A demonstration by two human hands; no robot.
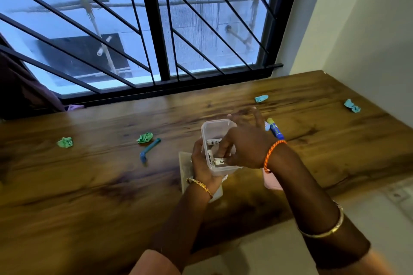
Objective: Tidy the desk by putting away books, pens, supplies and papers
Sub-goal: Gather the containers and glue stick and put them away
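You're mid-way through the supplies bit: small stuff is going into the clear plastic container (218, 131), and judging by what's lying around, there's plenty left.

Closest to you, your left hand (201, 163) is wrapped around the container's near-left wall, holding it tipped up just above a pale flat thing on the wooden desk (89, 185); can't tell what that is. Your right hand (243, 147) reaches in over the rim from 3 o'clock, thumb and forefinger pinched down on a white cylinder (220, 161) inside, other fingers fanned out loose (blurry there). At least two more white cylinders are already in the box.

Next move, I'd guess: release that piece, then go for another, keeping the left grip steady so nothing tips out.

Further out: a teal pen (149, 149) at 9 o'clock of the container, a blue-and-yellow tube (276, 129) at 3 o'clock. Crumpled paper: green wads (145, 137) (65, 142) out left, blue ones (261, 98) (352, 105) toward the far right.
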